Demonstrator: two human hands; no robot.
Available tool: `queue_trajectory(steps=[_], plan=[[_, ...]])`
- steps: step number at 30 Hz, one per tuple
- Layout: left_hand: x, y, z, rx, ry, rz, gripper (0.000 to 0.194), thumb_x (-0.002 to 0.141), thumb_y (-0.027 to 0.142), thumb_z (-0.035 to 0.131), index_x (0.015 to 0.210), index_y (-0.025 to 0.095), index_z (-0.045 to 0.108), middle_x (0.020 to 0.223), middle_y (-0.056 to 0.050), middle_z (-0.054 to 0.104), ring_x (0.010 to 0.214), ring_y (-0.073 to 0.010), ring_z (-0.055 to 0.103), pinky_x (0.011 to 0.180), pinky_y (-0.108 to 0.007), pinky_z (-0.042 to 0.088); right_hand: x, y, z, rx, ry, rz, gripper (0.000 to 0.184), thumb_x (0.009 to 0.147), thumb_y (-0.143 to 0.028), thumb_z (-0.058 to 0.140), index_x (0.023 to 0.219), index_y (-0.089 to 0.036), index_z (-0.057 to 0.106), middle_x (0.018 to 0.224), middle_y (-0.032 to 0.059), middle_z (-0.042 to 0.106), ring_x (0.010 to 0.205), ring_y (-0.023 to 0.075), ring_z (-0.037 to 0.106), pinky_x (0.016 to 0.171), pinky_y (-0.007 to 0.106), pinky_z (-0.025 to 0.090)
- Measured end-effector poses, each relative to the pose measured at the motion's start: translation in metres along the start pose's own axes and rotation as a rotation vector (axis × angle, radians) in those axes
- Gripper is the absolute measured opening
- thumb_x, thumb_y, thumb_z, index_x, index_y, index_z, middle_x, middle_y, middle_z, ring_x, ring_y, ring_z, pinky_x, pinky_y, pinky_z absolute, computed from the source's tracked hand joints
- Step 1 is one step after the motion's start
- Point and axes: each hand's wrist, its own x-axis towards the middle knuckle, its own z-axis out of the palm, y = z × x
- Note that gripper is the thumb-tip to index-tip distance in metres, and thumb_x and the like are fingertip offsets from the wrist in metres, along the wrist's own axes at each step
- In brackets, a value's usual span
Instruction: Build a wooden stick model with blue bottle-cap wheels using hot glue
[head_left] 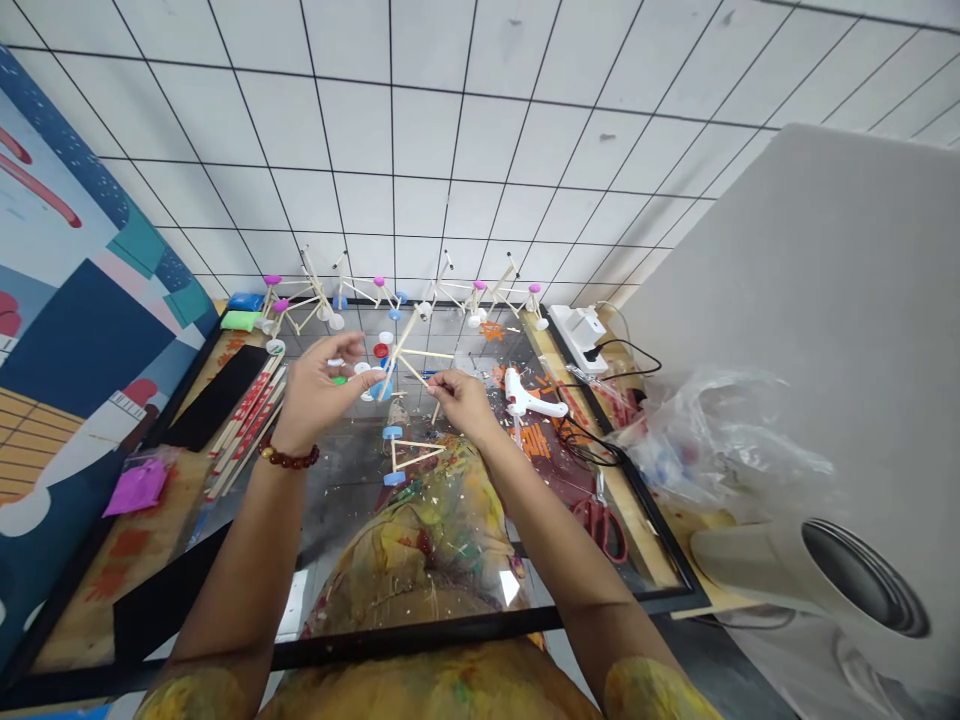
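Observation:
Between my hands is a small frame of glued wooden sticks, with a white cap at its upper end. My right hand pinches one of its sticks between thumb and fingertips. My left hand is open beside the frame, fingers spread, its thumb close to the lower end of a stick; whether it touches I cannot tell. Just below, a triangular stick piece with two blue bottle-cap wheels lies on the glass tabletop. Loose caps, one of them red, lie behind the frame.
Several finished stick models with pink tops line the tiled wall. On the right are a white glue gun, red scissors, a power strip and a plastic bag. Bundled sticks and black sheets lie left.

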Motion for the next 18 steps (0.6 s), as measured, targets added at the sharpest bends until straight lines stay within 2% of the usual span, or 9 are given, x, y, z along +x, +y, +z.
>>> queue_trajectory(steps=[2, 4, 5, 8, 10, 14, 16, 18], plan=[[0.007, -0.016, 0.007, -0.113, -0.132, 0.018, 0.092, 0.052, 0.039, 0.09, 0.136, 0.021, 0.055, 0.133, -0.014, 0.061, 0.122, -0.0297, 0.058, 0.099, -0.041, 0.049, -0.001, -0.004, 0.0, 0.002, -0.037, -0.029, 0.009, 0.082, -0.014, 0.063, 0.082, -0.018, 0.071, 0.08, 0.0009, 0.07, 0.075, 0.0148, 0.06, 0.074, 0.025, 0.044], [0.011, -0.031, 0.018, -0.255, -0.306, -0.044, 0.091, 0.054, 0.037, 0.09, 0.135, 0.02, 0.054, 0.13, -0.015, 0.062, 0.121, -0.0303, 0.059, 0.1, -0.044, 0.048, -0.001, -0.008, 0.001, -0.016, -0.083, -0.07, 0.01, 0.083, -0.014, 0.062, 0.081, -0.018, 0.071, 0.08, 0.0014, 0.069, 0.075, 0.0146, 0.06, 0.074, 0.025, 0.044], [0.011, -0.038, 0.023, -0.322, -0.339, -0.081, 0.084, 0.057, 0.038, 0.089, 0.132, 0.018, 0.056, 0.122, -0.014, 0.066, 0.114, -0.0293, 0.062, 0.097, -0.043, 0.05, 0.0, -0.009, 0.002, -0.033, -0.107, -0.085, 0.01, 0.083, -0.014, 0.062, 0.082, -0.017, 0.072, 0.08, 0.0018, 0.069, 0.076, 0.0145, 0.06, 0.074, 0.025, 0.043], [0.01, -0.047, 0.033, -0.448, -0.277, -0.141, 0.067, 0.063, 0.038, 0.086, 0.121, 0.016, 0.062, 0.098, -0.009, 0.071, 0.093, -0.0238, 0.067, 0.083, -0.038, 0.055, 0.002, -0.005, -0.002, -0.134, -0.166, -0.057, 0.016, 0.086, -0.015, 0.06, 0.094, -0.017, 0.073, 0.085, 0.0023, 0.07, 0.077, 0.0144, 0.061, 0.074, 0.024, 0.045], [0.01, -0.049, 0.035, -0.473, -0.196, -0.129, 0.063, 0.063, 0.035, 0.087, 0.118, 0.016, 0.063, 0.094, -0.007, 0.071, 0.089, -0.0209, 0.067, 0.081, -0.035, 0.056, 0.003, 0.005, -0.008, -0.233, -0.197, -0.014, 0.025, 0.086, -0.011, 0.057, 0.106, -0.018, 0.072, 0.091, 0.0035, 0.071, 0.08, 0.0151, 0.062, 0.077, 0.026, 0.046], [0.011, -0.055, 0.037, -0.481, -0.151, -0.059, 0.076, 0.059, 0.03, 0.089, 0.127, 0.019, 0.057, 0.107, -0.008, 0.071, 0.095, -0.0215, 0.068, 0.087, -0.037, 0.056, 0.003, 0.028, -0.018, -0.359, -0.261, -0.002, 0.038, 0.079, -0.002, 0.056, 0.108, -0.02, 0.074, 0.103, 0.0072, 0.068, 0.088, 0.0179, 0.062, 0.083, 0.029, 0.046], [0.012, -0.062, 0.04, -0.467, -0.17, -0.035, 0.081, 0.056, 0.028, 0.09, 0.129, 0.02, 0.055, 0.115, -0.01, 0.07, 0.103, -0.0242, 0.067, 0.091, -0.04, 0.055, 0.004, 0.036, -0.016, -0.41, -0.334, -0.028, 0.035, 0.08, -0.004, 0.06, 0.104, -0.022, 0.076, 0.107, 0.0072, 0.065, 0.093, 0.0179, 0.062, 0.085, 0.028, 0.046], [0.013, -0.069, 0.045, -0.455, -0.187, -0.03, 0.078, 0.056, 0.028, 0.09, 0.125, 0.019, 0.056, 0.12, -0.012, 0.068, 0.11, -0.0263, 0.065, 0.096, -0.042, 0.053, 0.006, 0.041, -0.013, -0.451, -0.392, -0.046, 0.026, 0.082, -0.007, 0.062, 0.096, -0.023, 0.077, 0.108, 0.0064, 0.064, 0.097, 0.0173, 0.062, 0.086, 0.027, 0.046]])
